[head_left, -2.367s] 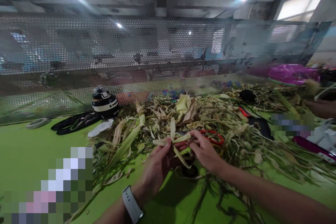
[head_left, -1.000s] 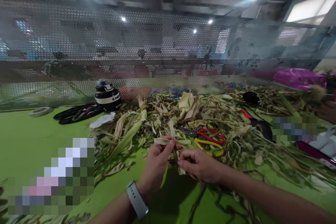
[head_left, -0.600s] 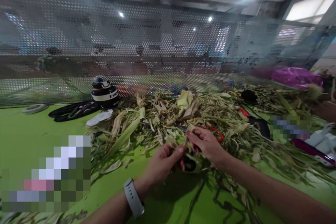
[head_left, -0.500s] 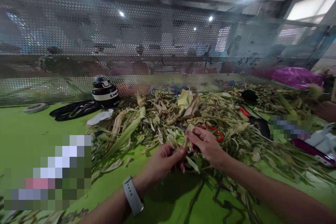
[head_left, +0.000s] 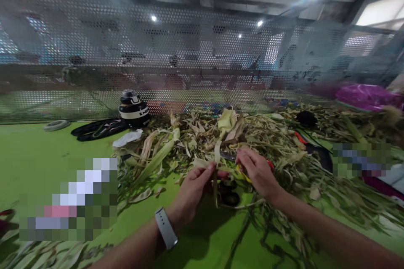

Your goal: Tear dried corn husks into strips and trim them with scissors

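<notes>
One green surface [head_left: 34, 147] carries a heap of dry husks [head_left: 205, 130] along its far side, likely for easy reach. Your right hand [head_left: 259, 171], whose hold I cannot tell, and left hand [head_left: 191, 189] meet near centre: the right partly covers scissors [head_left: 227, 156], the left pinches pale strips [head_left: 217, 152] at their junction, probably keeping them crossed.

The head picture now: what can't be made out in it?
Head view:
Scissors: much of the handles, behind the right hand.
Whether that hand grips anything: hidden within its curl.
Pale strips: how they join; partly covered by the left hand.
Maroon object: cut off by the right edge.
What lies beyond the perforated screen: blurred.
</notes>
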Demonstrator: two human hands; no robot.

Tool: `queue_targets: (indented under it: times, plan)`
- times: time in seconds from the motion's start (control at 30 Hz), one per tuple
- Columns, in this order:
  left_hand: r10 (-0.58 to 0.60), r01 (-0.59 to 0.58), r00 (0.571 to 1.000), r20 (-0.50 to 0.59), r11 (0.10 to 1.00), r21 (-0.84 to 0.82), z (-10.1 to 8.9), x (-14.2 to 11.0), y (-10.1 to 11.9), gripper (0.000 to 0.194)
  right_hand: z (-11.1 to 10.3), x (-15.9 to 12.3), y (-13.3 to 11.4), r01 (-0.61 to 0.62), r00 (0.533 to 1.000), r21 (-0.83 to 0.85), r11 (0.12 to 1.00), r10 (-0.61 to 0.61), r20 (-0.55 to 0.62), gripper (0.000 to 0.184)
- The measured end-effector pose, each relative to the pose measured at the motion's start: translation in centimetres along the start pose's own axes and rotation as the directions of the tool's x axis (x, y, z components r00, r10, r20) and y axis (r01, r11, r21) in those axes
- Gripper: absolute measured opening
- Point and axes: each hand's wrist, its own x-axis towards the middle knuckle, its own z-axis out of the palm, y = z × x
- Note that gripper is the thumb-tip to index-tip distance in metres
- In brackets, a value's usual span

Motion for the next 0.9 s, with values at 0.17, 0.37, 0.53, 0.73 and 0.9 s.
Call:
queue_targets:
  times: [0.17,0.37,0.53,0.73,0.9]
  plan:
    - [0.079,-0.079,0.995,-0.056,0.997,0.010,0.1,0.2,0.3,0.022,0.5,-0.6,-0.5,0.212,0.960,-0.237,0.948,-0.157,0.231,0.026]
    - [0.216,-0.208,0.970,-0.108,0.975,0.075,0.2,0.2,0.3,0.021,1.2,-0.9,-0.3,0.273,0.930,-0.236,0.933,-0.194,0.312,0.028]
    - [0.118,-0.120,0.987,-0.110,0.993,-0.011,0.2,0.2,0.3,0.023,1.0,-0.8,0.1,0.191,0.971,-0.227,0.955,-0.149,0.189,0.020]
    - [0.214,-0.217,0.971,-0.105,0.976,-0.010,0.0,0.4,0.2,0.024,0.8,-1.8,-0.8,0.323,0.946,-0.271,0.907,-0.321,0.051,0.015]
    - [0.251,-0.244,0.958,-0.139,0.968,0.067,0.3,0.4,0.0,0.027,2.2,-3.0,-0.9,0.209,0.917,-0.242,0.948,-0.104,0.386,0.024]
